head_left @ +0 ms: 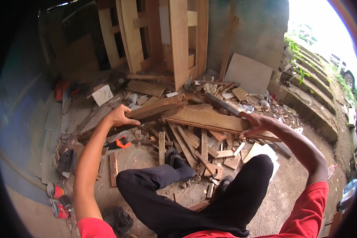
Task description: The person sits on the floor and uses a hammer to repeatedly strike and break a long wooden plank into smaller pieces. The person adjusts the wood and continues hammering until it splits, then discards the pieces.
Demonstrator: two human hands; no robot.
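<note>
Grey-green wall: at the back, behind everything. Steps: rising along the right side, weedy at the upper edge. Wooden frame: upright, far side, centre. Scrap: loose heap of wood offcuts, spread below and beyond the hands, crowding the floor up to the shoes and obstructing the ground under the planks. Pale board: leaning at the back wall, well apart from the hands.

Left plank: raised over the scrap, before the person's knees; long axis slanting from lower left to upper right, ragged end pointing away and right. Right plank: likewise raised; long axis running mostly crosswise, left end higher in view, right end sloping slightly nearer. Inner ends meet or overlap mid-view; contact cannot be told.

Left hand: grasping the left plank, thumb on the near side, other fingers largely hidden. Right hand: grasping the right plank near its outer end, fingers at the upper edge, thumb at the lower.

Black bag: on the floor, near side, left. Saw: orange handle, beneath the left plank. Cans: red, far left.
</note>
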